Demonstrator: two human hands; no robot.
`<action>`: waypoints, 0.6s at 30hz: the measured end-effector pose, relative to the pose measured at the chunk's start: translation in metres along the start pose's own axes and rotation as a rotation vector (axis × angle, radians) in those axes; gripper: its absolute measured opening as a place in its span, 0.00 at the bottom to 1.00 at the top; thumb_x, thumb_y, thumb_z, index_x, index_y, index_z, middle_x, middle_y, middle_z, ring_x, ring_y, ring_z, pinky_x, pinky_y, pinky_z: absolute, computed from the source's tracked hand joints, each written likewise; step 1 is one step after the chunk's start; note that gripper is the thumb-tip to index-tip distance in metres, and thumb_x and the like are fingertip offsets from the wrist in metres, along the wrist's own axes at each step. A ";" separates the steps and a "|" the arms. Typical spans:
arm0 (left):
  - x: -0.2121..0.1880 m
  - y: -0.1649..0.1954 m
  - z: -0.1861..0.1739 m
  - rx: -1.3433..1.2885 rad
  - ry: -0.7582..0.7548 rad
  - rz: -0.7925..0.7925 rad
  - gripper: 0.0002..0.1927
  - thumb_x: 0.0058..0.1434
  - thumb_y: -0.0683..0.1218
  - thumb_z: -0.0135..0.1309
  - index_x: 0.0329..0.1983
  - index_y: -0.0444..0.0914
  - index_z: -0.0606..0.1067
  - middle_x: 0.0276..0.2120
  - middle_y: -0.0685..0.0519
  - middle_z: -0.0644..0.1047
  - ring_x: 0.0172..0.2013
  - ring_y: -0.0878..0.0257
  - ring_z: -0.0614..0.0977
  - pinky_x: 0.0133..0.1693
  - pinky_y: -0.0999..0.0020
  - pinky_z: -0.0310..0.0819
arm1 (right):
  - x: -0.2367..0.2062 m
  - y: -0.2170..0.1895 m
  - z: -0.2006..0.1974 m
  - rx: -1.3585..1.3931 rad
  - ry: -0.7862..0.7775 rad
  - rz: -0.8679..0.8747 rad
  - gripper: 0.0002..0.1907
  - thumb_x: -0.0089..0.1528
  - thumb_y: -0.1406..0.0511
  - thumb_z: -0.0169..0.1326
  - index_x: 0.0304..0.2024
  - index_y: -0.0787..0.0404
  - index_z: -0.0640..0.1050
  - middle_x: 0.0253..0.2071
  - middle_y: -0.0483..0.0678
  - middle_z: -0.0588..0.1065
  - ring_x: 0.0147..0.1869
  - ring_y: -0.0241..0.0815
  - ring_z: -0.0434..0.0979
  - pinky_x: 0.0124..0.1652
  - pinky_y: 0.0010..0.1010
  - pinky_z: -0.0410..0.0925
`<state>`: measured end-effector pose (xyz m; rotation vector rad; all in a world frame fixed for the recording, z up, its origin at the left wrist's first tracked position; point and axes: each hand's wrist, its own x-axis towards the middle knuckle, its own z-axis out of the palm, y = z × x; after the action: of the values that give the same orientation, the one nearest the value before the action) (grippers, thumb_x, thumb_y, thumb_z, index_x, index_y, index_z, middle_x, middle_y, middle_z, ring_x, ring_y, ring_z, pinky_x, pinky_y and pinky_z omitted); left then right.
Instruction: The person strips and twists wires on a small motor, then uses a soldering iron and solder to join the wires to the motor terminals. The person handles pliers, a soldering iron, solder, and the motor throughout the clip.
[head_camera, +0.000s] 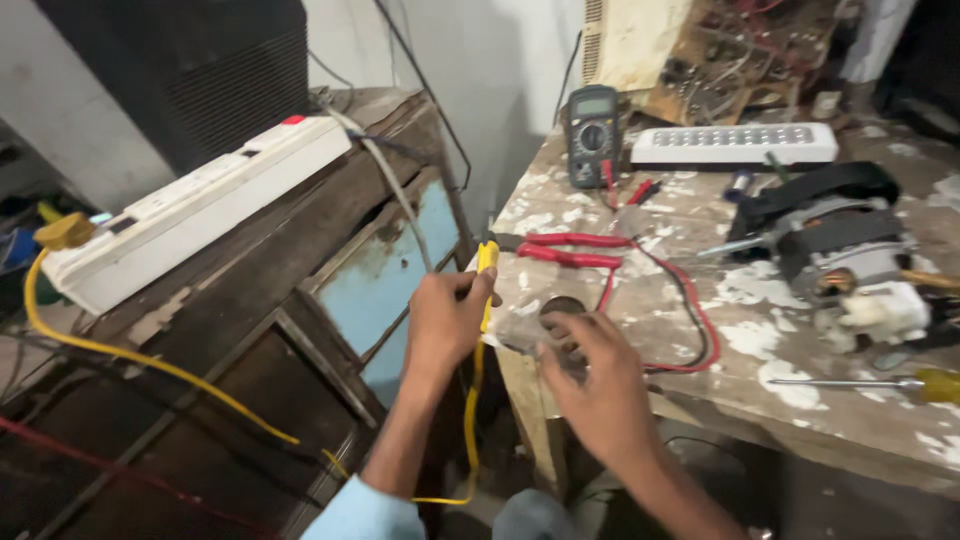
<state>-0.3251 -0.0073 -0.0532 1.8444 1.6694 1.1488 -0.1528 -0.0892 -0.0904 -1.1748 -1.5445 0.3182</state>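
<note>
At the bench (800, 390) edge, left hand (445, 320) clenched around a yellow iron (486, 270), tip up and clear of the cord (468, 420); right hand (590, 375) pinching a small clear part (520, 330) beside it, pliers (570, 250) and meter (592, 122) within reach.

Pale plaster wall (500, 60) at 12 o'clock. Paint-spattered wooden bench (800, 390) from 1 to 4 o'clock. Dark wooden cabinet (250, 320) with a blue panel (400, 280) at 9 o'clock. Dim, uneven lighting.
</note>
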 end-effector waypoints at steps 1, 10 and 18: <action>0.008 -0.007 -0.002 0.081 -0.009 -0.012 0.19 0.64 0.55 0.56 0.29 0.36 0.85 0.16 0.40 0.76 0.19 0.52 0.79 0.29 0.57 0.72 | 0.002 0.003 0.000 -0.020 0.007 -0.016 0.15 0.57 0.68 0.61 0.47 0.61 0.80 0.41 0.53 0.80 0.43 0.49 0.83 0.42 0.36 0.73; 0.044 -0.039 0.040 0.303 0.064 0.068 0.18 0.61 0.52 0.59 0.32 0.31 0.81 0.29 0.33 0.79 0.36 0.36 0.82 0.41 0.45 0.78 | 0.020 0.026 -0.002 -0.091 -0.033 0.046 0.12 0.57 0.68 0.61 0.44 0.60 0.82 0.37 0.50 0.80 0.37 0.43 0.82 0.36 0.33 0.71; 0.042 -0.035 0.063 0.281 0.063 0.047 0.12 0.61 0.46 0.56 0.34 0.30 0.81 0.34 0.32 0.80 0.38 0.34 0.82 0.40 0.44 0.77 | 0.031 0.027 -0.005 -0.167 -0.037 0.020 0.12 0.58 0.68 0.61 0.45 0.61 0.83 0.37 0.50 0.80 0.34 0.42 0.80 0.36 0.33 0.70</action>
<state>-0.2998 0.0543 -0.1036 2.0426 1.9153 1.0431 -0.1318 -0.0535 -0.0899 -1.3217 -1.6168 0.2288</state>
